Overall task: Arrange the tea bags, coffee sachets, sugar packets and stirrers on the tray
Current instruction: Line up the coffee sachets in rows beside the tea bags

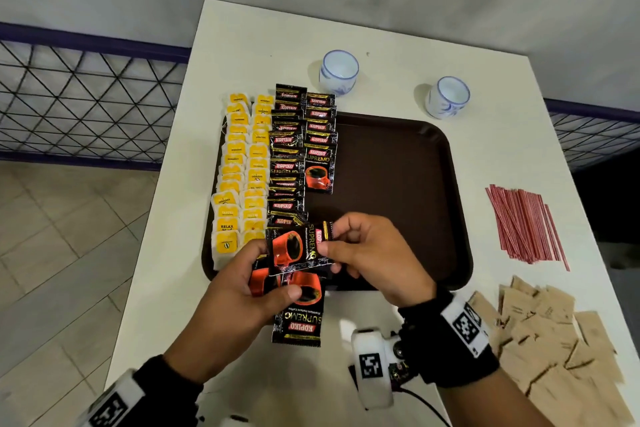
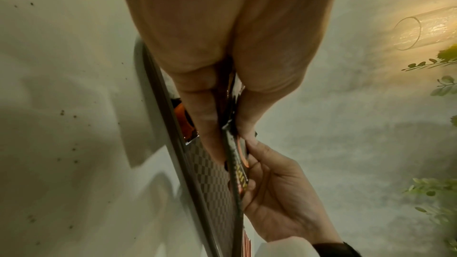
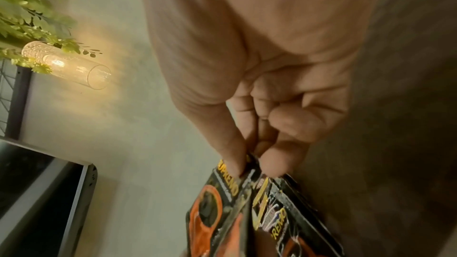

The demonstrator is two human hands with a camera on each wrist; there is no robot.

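Observation:
My left hand [image 1: 266, 277] grips a small stack of black coffee sachets [image 1: 299, 319] over the near left corner of the dark brown tray [image 1: 388, 184]. My right hand [image 1: 329, 239] pinches the right end of the top sachet [image 1: 294, 250] between thumb and forefinger. The right wrist view shows that pinch [image 3: 249, 165] on the sachet [image 3: 217, 202]. Two columns of yellow tea bags [image 1: 242, 166] and two columns of coffee sachets [image 1: 301, 142] lie on the tray's left part. Red stirrers [image 1: 523, 225] and brown sugar packets [image 1: 554, 340] lie on the table to the right.
Two white cups [image 1: 338, 72] [image 1: 447, 97] stand on the white table [image 1: 242, 55] beyond the tray. The tray's right half is bare. A wire railing [image 1: 86, 90] runs past the table's left edge, with tiled floor below.

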